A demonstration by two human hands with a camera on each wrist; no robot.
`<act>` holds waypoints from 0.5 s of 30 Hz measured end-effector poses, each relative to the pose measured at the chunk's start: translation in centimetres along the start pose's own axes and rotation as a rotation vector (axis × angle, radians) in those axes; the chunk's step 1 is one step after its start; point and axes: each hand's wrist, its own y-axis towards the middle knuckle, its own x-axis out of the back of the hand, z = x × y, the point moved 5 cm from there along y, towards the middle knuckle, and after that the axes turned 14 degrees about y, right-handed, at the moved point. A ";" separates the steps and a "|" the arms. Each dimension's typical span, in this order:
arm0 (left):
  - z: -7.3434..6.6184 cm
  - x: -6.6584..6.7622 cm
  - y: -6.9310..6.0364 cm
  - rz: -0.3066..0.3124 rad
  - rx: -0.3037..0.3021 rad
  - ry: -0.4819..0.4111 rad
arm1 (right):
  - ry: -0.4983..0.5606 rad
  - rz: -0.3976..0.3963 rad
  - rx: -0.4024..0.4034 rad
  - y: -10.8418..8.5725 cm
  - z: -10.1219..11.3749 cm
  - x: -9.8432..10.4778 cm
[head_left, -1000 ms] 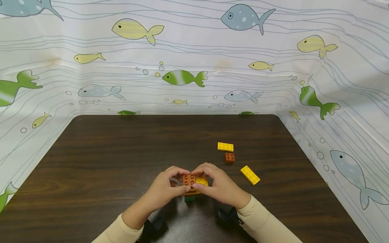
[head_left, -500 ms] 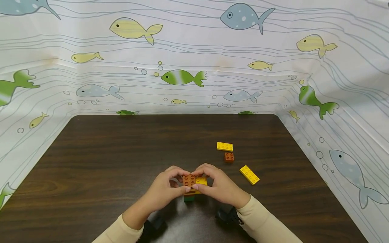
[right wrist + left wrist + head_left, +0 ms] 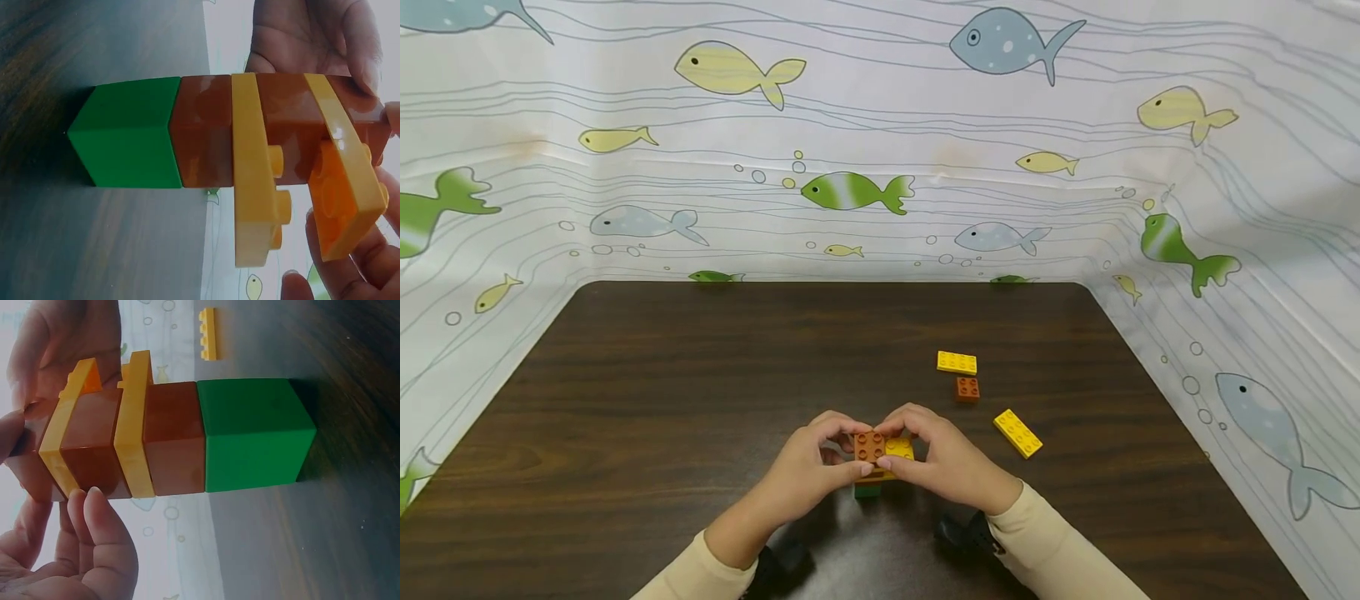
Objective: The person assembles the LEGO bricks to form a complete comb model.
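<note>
A tower of toy building bricks stands in front of me. Its base is a large green brick, and above it alternate brown bricks and two yellow plates. The lower yellow plate and the upper yellow plate both jut out to the tower's right. The brown brick on top shows its studs in the head view. My left hand pinches this top brick from the left, thumb in front and fingers behind. From the right, my right hand pinches the same brick, its thumb at the front corner.
To the right on the dark wooden table lie a yellow plate, a loose brown brick and another, slanted yellow plate. A white fish-patterned curtain surrounds the table's back and sides.
</note>
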 end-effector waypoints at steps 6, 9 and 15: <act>-0.1 -0.1 0.0 0.012 0.022 -0.024 | -0.036 -0.035 0.018 -0.4 0.1 0.8; -0.1 -0.1 0.0 0.007 0.038 -0.024 | -0.051 -0.104 -0.021 -0.9 -0.3 2.1; 0.0 -0.2 0.0 0.001 0.079 -0.017 | -0.133 -0.274 -0.064 -2.1 -1.8 5.3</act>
